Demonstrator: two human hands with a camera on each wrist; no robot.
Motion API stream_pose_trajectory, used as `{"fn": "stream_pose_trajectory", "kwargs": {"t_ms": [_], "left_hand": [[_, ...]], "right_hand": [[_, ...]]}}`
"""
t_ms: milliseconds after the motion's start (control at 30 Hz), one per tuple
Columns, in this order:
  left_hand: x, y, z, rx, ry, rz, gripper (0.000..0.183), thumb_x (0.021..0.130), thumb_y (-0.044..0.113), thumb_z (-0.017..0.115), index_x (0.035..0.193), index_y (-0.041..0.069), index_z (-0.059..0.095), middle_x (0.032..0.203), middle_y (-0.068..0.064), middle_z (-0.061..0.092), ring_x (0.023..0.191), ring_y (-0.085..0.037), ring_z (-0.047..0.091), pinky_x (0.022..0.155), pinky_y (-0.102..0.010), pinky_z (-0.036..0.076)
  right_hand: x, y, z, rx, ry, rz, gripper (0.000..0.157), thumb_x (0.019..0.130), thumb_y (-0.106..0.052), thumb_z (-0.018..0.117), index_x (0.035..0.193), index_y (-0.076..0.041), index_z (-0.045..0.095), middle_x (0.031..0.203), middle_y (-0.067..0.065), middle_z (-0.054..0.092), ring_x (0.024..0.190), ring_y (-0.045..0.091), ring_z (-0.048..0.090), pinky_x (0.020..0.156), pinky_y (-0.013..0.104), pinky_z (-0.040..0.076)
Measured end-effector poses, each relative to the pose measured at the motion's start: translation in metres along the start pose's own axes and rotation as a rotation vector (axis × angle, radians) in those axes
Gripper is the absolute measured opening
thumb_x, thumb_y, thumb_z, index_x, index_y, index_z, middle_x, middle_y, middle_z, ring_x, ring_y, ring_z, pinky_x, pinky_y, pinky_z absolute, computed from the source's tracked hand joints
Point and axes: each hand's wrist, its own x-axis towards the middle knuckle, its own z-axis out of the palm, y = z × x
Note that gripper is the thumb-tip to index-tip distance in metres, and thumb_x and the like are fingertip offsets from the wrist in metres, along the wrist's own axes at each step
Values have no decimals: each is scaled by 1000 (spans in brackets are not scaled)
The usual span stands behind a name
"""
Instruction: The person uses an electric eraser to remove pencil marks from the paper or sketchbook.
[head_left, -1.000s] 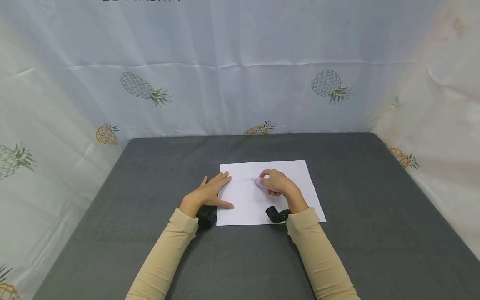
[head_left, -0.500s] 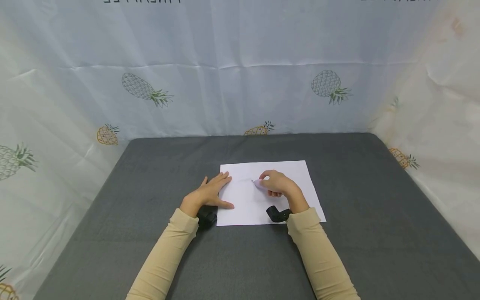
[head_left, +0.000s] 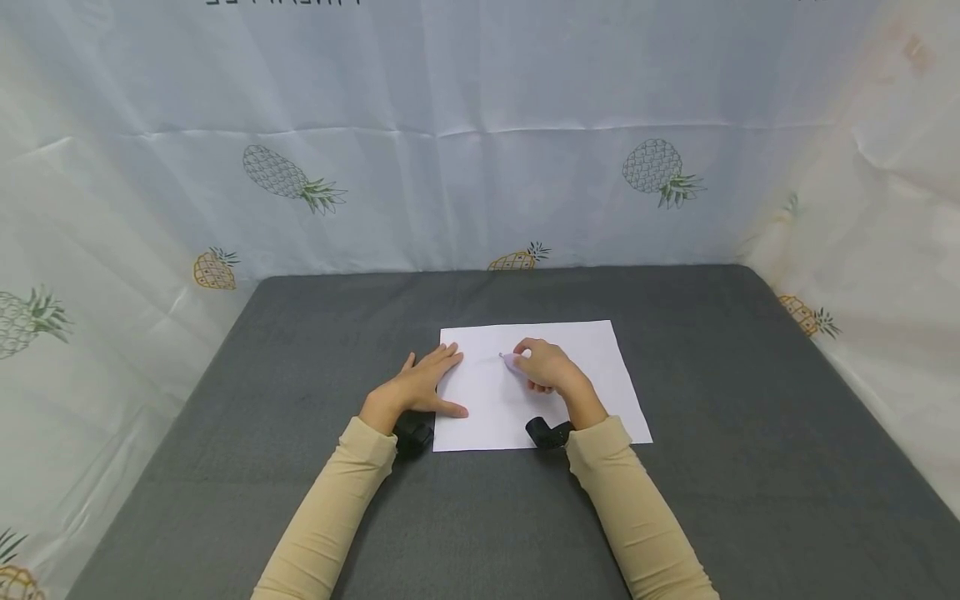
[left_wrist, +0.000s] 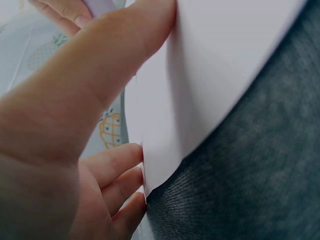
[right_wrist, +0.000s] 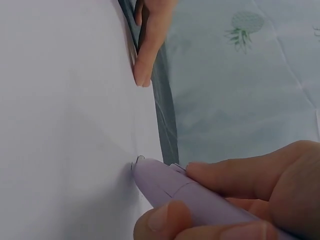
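Note:
A white sheet of paper (head_left: 487, 417) lies on the grey table. At its left edge my left hand (head_left: 416, 385) rests spread, the thumb and fingertips on the sheet. Over the middle of the paper, my right hand (head_left: 550, 367) pinches a thick lavender pen (right_wrist: 200, 200) between thumb and fingers. The pen slants, its rounded tip down at the paper. Small dark strokes (right_wrist: 140, 157) show right beside the tip in the right wrist view. The rear of the pen is hidden by the right hand.
A black wrist camera (head_left: 547, 432) overlaps the sheet's near edge under the right wrist, and another black camera (head_left: 413, 437) sits under the left wrist. Behind the grey table (head_left: 337, 325) hangs a white curtain (head_left: 450, 192) printed with pineapples, which also runs along both sides.
My right hand and the pen have shifted slightly left and away from me over the paper. The left hand and the sheet have stayed in place.

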Motion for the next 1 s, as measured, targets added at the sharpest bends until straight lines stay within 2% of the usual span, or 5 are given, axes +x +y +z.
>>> {"fn": "stream_pose_trajectory", "kwargs": {"t_ms": [367, 833, 1000], "left_hand": [[1, 0, 1, 1, -2, 1, 99, 78, 49, 75, 154, 10, 25, 165, -8, 13, 155, -27, 9, 120, -65, 2], [1, 1, -1, -6, -4, -5, 98, 78, 48, 75, 154, 10, 25, 165, -9, 12, 155, -28, 8, 120, -66, 1], [1, 0, 0, -5, -5, -5, 98, 78, 49, 75, 154, 10, 25, 165, -8, 12, 155, -27, 8, 120, -65, 1]], "right_hand": [[-5, 6, -9, 23, -83, 33, 34, 98, -23, 50, 129, -10, 53, 54, 1, 49, 45, 11, 40, 43, 20, 32], [4, 2, 2, 53, 1, 24, 34, 99, -22, 49, 130, -10, 53, 53, 2, 50, 43, 11, 40, 42, 21, 34], [5, 3, 4, 62, 3, 14, 34, 99, -23, 49, 130, -11, 53, 54, 2, 50, 43, 11, 40, 42, 21, 33]]}}
